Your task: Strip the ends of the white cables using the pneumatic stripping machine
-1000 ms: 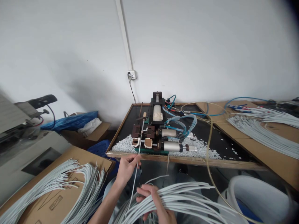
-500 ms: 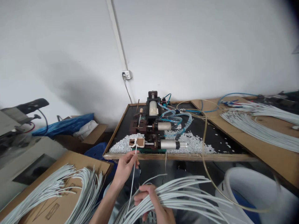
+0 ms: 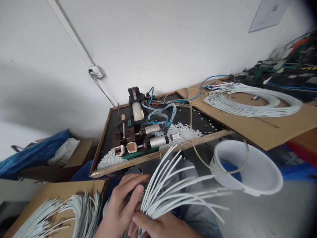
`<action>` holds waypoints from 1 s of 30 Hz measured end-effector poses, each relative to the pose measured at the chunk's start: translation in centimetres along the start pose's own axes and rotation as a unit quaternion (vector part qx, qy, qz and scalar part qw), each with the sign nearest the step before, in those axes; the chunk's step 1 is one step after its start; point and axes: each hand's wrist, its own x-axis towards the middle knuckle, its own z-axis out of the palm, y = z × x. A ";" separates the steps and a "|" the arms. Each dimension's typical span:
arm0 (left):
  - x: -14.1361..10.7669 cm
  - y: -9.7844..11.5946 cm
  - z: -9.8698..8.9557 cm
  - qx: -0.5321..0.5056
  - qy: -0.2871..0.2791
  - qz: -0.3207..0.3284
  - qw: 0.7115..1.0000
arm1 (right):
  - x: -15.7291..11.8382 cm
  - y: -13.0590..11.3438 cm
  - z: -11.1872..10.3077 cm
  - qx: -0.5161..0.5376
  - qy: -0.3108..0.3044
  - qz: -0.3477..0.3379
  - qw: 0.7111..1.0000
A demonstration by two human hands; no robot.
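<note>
White wires [image 3: 158, 198] bunched in front of the machine [image 3: 138, 112]. Our right hand [image 3: 158, 226] closes round them low down, presumably so tips fan freely without scattering; our left hand [image 3: 121, 203] is half open alongside, nothing visibly grasped. The machine sits near the bench's [image 3: 109, 169] front edge, likely for reach. Right of it, coiled wires [image 3: 250, 107] lie flat on cardboard [image 3: 257, 130], probably to stay untangled.

The left hand [image 3: 122, 201] had drawn back from the tray [image 3: 209, 138] to the lower centre, beside the wire bundle [image 3: 168, 195]; whether its fingers touched the wires was hard to tell. The bundle's ends had swung upward. The front clamp blocks [image 3: 131, 147] had parted, releasing the single wire. A wall sheet [image 3: 269, 15] had entered the upper right.
</note>
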 end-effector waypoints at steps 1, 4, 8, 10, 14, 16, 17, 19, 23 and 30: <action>0.0 0.5 0.3 -0.028 -0.026 -0.011 0.999 | 0.2 0.1 -0.2 -0.030 -0.015 0.009 0.999; 0.2 1.1 1.2 -0.089 -0.051 -0.053 0.993 | 1.1 0.7 -0.4 -0.056 -0.033 0.020 0.998; 0.6 0.2 1.7 -0.147 0.014 -0.126 0.981 | 2.1 2.0 -0.2 0.000 0.022 0.001 1.000; 0.9 -0.2 1.7 -0.181 0.032 -0.159 0.970 | 2.4 2.9 -0.2 0.018 0.037 -0.002 0.999; 1.6 -0.3 1.5 -0.323 0.046 -0.174 0.929 | 2.7 3.9 -0.4 0.021 0.035 0.019 0.999; 2.0 -0.6 1.3 -0.420 0.078 -0.181 0.886 | 2.9 4.1 -0.7 0.025 0.044 0.033 0.998; 2.3 -0.9 1.1 -0.449 0.107 -0.180 0.869 | 3.1 4.2 -1.0 0.035 0.048 0.040 0.997; 2.8 -1.8 0.7 -0.435 0.182 -0.168 0.866 | 3.4 4.5 -1.5 0.064 0.056 0.050 0.995; 3.4 -4.3 -0.1 -0.240 0.225 -0.134 0.935 | 4.0 5.5 -2.2 0.101 0.064 0.073 0.990; 2.8 -6.6 0.9 -0.131 0.164 -0.151 0.966 | 3.8 5.9 -1.4 0.104 0.083 0.084 0.988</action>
